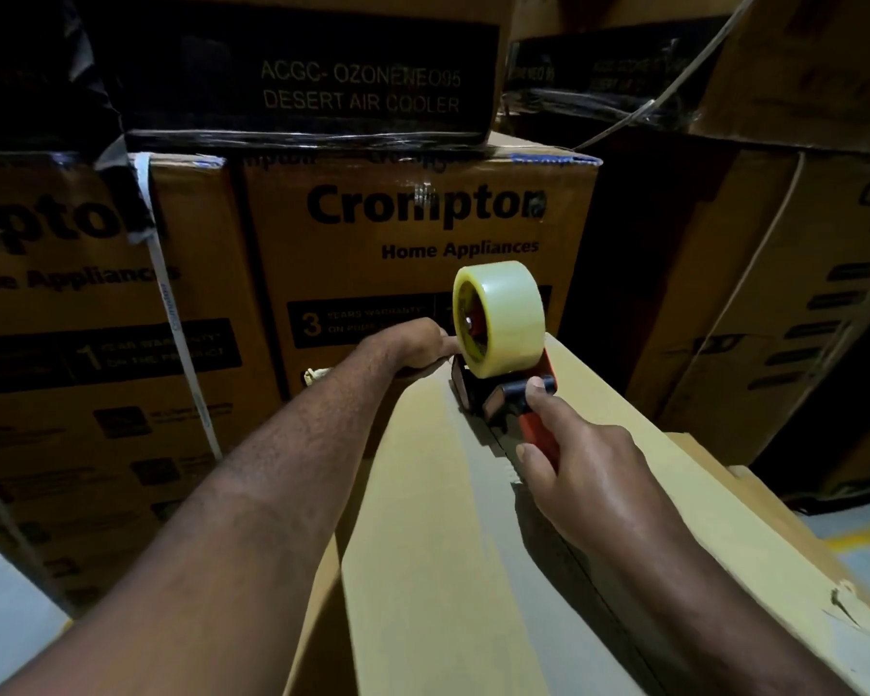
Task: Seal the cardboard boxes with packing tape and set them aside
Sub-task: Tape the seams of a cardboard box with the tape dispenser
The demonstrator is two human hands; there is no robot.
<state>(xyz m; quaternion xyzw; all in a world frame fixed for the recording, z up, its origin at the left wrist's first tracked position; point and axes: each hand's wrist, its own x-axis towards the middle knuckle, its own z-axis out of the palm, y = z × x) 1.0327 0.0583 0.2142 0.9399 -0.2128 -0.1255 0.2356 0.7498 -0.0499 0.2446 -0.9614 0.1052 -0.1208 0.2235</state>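
Note:
A plain cardboard box [438,519] lies lengthwise in front of me, its top flaps meeting along a centre seam. A red and black tape dispenser [511,394] with a roll of clear tape [501,319] stands on the seam near the box's far end. My right hand [588,474] grips the dispenser's red handle, thumb on the black part. My left hand [418,344] reaches over the far edge of the box beside the roll; its fingers curl over that edge and are hidden behind it.
Stacked printed appliance cartons [423,243] form a wall right behind the box, with more cartons at the left [71,344] and the right [774,293]. A white strap [172,313] runs down the left carton. Grey floor [865,540] shows at the lower right.

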